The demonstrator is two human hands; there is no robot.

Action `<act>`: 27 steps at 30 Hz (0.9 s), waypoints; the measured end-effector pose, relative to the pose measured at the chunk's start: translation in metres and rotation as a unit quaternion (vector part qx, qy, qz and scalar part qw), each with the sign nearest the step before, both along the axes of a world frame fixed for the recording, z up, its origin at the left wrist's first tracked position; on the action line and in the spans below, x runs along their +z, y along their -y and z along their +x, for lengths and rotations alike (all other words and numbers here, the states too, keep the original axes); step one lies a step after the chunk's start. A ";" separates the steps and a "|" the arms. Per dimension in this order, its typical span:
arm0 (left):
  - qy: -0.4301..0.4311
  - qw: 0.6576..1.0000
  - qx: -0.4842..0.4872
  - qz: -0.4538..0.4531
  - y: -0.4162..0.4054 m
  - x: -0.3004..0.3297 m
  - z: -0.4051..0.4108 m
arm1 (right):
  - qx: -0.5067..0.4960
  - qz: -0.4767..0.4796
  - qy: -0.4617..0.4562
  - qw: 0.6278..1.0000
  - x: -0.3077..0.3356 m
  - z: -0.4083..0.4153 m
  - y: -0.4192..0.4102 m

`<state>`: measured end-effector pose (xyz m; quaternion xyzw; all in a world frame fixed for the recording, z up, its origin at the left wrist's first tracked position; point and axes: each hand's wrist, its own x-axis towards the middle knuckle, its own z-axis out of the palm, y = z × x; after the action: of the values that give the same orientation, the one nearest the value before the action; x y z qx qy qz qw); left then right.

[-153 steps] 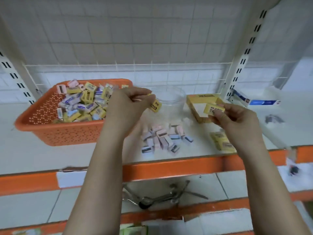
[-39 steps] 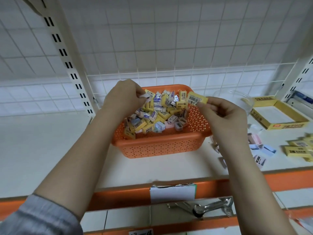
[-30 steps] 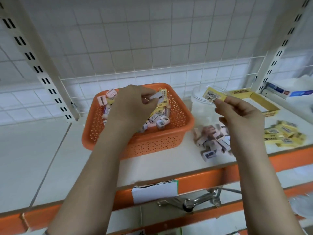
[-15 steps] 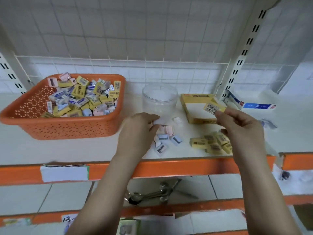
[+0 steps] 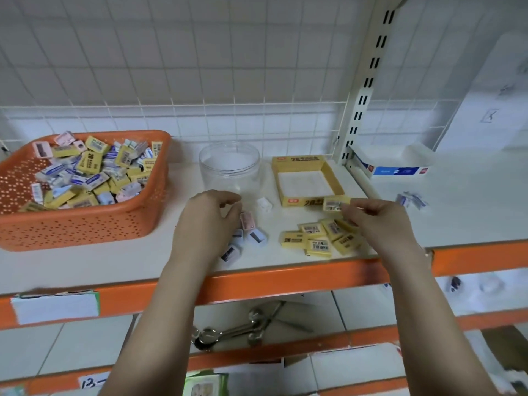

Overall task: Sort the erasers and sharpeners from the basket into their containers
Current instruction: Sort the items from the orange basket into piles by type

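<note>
An orange basket [image 5: 85, 224] at the left holds several mixed yellow erasers and pastel sharpeners. To its right stand a clear jar [image 5: 230, 167] and an open yellow box [image 5: 295, 160]. My left hand [image 5: 207, 224] hovers with loosely curved fingers over a small heap of sharpeners [image 5: 251, 231] in front of the jar, and I see nothing in it. My right hand [image 5: 377, 221] pinches a yellow eraser [image 5: 335, 203] by thumb and forefinger, just in front of the box and above a pile of yellow erasers [image 5: 318, 238] on the shelf.
The orange shelf edge [image 5: 285, 278] runs in front of the heaps. A slotted upright post [image 5: 368, 81] stands behind the box, with a blue-and-white carton [image 5: 394, 167] and small packets [image 5: 411, 200] to its right. Metal tools [image 5: 237, 330] lie on the lower shelf.
Both hands left the basket and moved right. The left hand dropped over the sharpener heap and opened its fingers. The right hand brought the eraser down near the yellow pile.
</note>
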<state>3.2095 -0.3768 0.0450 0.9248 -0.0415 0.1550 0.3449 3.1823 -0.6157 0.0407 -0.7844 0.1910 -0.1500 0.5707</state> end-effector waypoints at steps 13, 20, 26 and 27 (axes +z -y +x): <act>0.018 1.000 -0.011 -0.017 0.004 0.019 -0.001 | 0.029 -0.173 -0.086 0.981 -0.021 0.041 -0.012; 0.045 0.998 -0.041 -0.026 -0.025 0.033 0.004 | 0.012 -0.210 -0.045 0.977 -0.011 0.035 -0.032; 0.077 0.995 -0.043 -0.038 -0.085 0.046 0.010 | 0.034 -0.196 0.047 0.979 0.010 0.036 -0.093; 0.085 0.995 -0.044 -0.038 -0.100 0.049 0.011 | 0.034 -0.199 0.058 0.978 0.012 0.039 -0.107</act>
<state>3.2203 -0.2768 0.0938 0.8917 -0.1052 0.2189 0.3820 3.2210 -0.5082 0.0530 -0.8783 0.0969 -0.2109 0.4180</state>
